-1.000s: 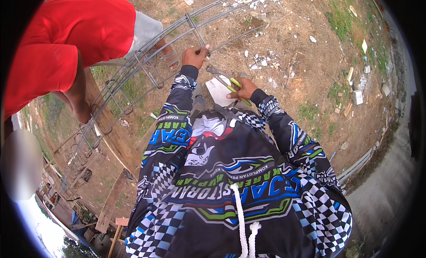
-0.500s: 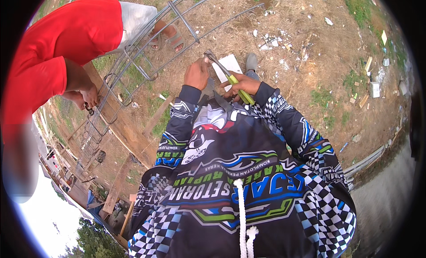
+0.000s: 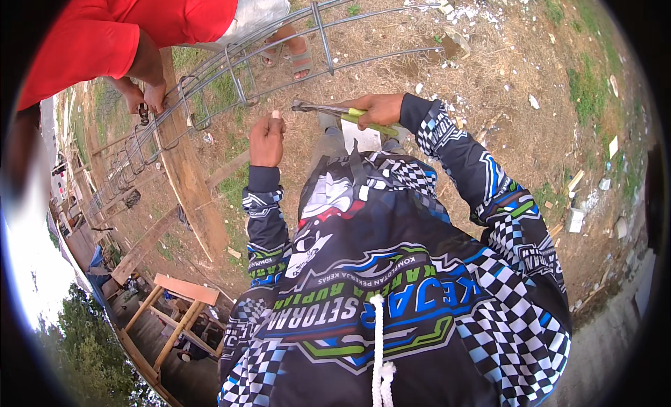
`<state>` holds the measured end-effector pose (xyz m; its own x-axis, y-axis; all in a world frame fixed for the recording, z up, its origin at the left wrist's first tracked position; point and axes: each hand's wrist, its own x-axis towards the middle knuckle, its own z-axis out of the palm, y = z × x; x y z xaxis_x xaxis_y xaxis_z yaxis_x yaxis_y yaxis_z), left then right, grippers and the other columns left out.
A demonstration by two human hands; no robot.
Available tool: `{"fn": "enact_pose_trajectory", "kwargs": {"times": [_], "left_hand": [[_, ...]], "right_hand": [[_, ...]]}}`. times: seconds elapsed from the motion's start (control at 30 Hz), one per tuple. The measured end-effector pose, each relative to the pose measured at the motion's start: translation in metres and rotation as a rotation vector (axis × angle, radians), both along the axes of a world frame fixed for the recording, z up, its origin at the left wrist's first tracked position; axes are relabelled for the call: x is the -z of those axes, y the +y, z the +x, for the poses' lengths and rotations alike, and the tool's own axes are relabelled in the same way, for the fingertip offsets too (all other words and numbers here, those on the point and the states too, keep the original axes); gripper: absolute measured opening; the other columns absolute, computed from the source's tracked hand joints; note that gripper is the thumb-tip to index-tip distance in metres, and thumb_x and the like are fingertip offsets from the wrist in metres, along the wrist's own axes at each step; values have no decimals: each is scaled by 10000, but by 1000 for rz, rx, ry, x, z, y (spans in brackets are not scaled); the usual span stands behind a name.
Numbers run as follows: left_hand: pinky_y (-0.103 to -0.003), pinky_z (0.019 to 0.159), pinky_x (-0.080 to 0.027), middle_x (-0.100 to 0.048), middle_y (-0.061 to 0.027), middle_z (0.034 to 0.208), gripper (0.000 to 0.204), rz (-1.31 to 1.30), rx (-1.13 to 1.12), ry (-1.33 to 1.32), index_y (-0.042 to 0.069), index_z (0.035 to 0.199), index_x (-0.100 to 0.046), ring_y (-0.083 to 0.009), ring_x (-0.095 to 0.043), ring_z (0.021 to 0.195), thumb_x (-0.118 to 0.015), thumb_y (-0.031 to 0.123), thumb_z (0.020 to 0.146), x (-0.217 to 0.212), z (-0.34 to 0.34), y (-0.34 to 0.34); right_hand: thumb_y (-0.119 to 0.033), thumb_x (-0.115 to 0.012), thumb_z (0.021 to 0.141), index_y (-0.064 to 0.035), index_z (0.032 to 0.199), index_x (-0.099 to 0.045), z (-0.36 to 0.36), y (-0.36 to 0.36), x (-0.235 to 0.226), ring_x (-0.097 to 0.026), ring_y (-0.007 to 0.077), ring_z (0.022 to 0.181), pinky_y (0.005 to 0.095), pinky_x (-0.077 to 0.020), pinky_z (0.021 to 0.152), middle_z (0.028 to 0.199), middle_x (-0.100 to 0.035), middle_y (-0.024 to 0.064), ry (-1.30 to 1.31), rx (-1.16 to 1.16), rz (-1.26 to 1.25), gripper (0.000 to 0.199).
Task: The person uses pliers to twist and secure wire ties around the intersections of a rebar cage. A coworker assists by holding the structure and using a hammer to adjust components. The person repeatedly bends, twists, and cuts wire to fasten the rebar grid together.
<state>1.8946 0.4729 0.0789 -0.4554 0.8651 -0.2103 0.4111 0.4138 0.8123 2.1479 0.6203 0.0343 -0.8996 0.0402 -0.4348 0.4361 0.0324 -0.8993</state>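
Note:
Green-handled pincers (image 3: 355,115) are in my right hand (image 3: 381,110), their metal jaws pointing left toward my other hand. My left hand (image 3: 266,143) is closed with the thumb uppermost, a short gap from the jaws. Whatever its fingers may hold is too small to make out. Beyond both hands runs a long steel rebar cage (image 3: 322,36) with square stirrups; neither hand touches it.
At the upper left a co-worker in a red shirt (image 3: 182,15) bends over the cage, holding a dark tool (image 3: 143,113). A wooden plank (image 3: 185,197) lies under the cage. A wooden frame (image 3: 183,319) stands lower left. White debris (image 3: 576,220) litters the dry ground.
My hands have moved apart: the left toward the left and down, the right slightly up with the pincers. The pincers have swung to lie nearly level. My view has turned relative to the cage.

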Motion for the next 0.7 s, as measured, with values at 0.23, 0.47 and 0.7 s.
{"fn": "enact_pose_trajectory", "kwargs": {"times": [0.23, 0.47, 0.7], "left_hand": [[-244, 347, -203, -348, 23, 489, 396, 378, -955, -616, 104, 768, -504, -81, -239, 365, -440, 426, 990, -11, -55, -152], [-257, 336, -192, -369, 1, 473, 386, 252, -1300, -574, 93, 771, -511, -103, -264, 350, -430, 422, 958, 29, -6, -253], [-272, 343, -205, -424, -25, 473, 374, -79, -1167, -437, 20, 752, -611, -116, -297, 348, -411, 309, 878, 92, 18, -298]], "right_hand": [[-166, -481, 944, -25, 1392, -339, -5, 5, -16, -671, 269, 752, 383, -600, 633, 983, -635, 178, 163, 698, -745, 490], [-134, -413, 978, 100, 1047, -460, -72, 106, 6, -653, 285, 652, 420, -616, 573, 835, -608, 180, 200, 1502, -533, 249], [-88, -494, 944, -31, 1148, -439, -115, 54, 8, -636, 226, 576, 356, -548, 490, 771, -622, 141, 201, 1134, -111, 219]]}}
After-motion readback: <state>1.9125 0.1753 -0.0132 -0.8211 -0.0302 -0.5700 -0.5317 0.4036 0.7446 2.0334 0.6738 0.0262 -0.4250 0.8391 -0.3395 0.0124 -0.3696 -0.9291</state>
